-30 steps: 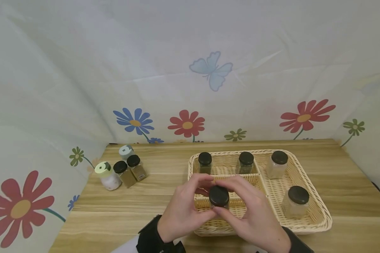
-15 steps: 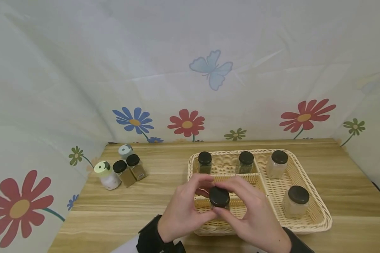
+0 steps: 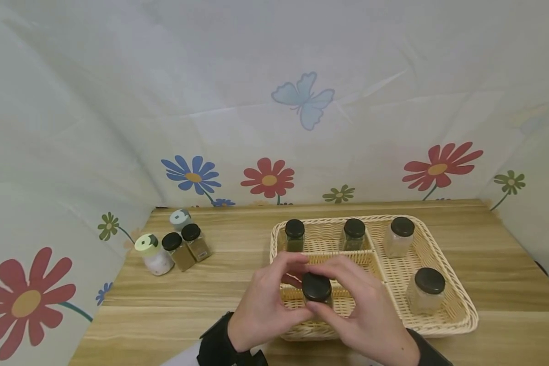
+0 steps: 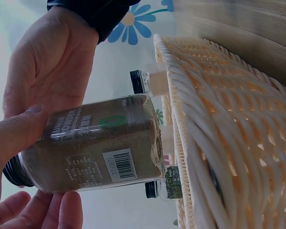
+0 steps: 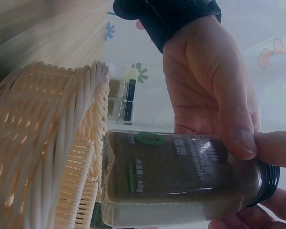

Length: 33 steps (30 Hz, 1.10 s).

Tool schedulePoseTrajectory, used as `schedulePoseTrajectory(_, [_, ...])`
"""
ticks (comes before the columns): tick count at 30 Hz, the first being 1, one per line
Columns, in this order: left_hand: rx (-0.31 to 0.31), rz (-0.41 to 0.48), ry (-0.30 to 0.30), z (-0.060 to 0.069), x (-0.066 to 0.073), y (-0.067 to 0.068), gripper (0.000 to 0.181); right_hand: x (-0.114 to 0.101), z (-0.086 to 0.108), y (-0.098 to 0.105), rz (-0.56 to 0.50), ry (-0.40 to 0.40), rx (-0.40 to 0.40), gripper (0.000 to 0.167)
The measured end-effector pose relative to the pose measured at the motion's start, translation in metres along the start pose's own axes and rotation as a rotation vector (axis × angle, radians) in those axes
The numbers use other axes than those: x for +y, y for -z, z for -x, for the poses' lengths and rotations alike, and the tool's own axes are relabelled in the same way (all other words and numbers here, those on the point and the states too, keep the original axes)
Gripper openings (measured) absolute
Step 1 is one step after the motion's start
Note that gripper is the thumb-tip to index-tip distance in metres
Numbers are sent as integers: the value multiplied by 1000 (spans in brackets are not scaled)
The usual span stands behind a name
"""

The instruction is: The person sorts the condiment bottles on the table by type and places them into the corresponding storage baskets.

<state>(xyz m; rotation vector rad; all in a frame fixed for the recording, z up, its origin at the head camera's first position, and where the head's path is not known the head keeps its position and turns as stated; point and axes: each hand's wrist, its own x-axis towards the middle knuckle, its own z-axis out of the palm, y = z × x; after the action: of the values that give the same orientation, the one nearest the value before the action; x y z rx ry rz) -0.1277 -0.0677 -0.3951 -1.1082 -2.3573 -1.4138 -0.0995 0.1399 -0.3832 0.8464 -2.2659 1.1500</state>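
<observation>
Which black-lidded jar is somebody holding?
The brown-powder jar, held between the left grip and right grip. The other black-lidded jars are untouched: four show in the basket, two on the table.

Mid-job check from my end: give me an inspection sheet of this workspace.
Surface: wood-grain table, with a wicker basket on it.
Job's things: brown-powder jar, black lid on, held upright above the basket's rim; two jars in the back-left compartment, two jars in the right one.
Clutter: left of the basket, two black-lidded jars, a yellow-green-lidded bottle, a pale-blue-lidded bottle.
Hands: left hand and right hand both grip the brown-powder jar.
Cables: nothing seen.
Surroundings: white backdrop, printed flowers and butterfly.
</observation>
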Motion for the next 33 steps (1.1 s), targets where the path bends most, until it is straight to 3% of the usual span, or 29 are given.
schedulePoseTrajectory(21, [-2,-56,-21,1,-3,1,75,0,0,-2,-16,52,51,55])
schedulePoseTrajectory(28, [-41,16,53,0,-1,1,75,1,1,-3,-15,55,60,56])
schedulePoseTrajectory(33, [-45,33,62,0,-1,1,75,2,0,-2,-19,43,51,55])
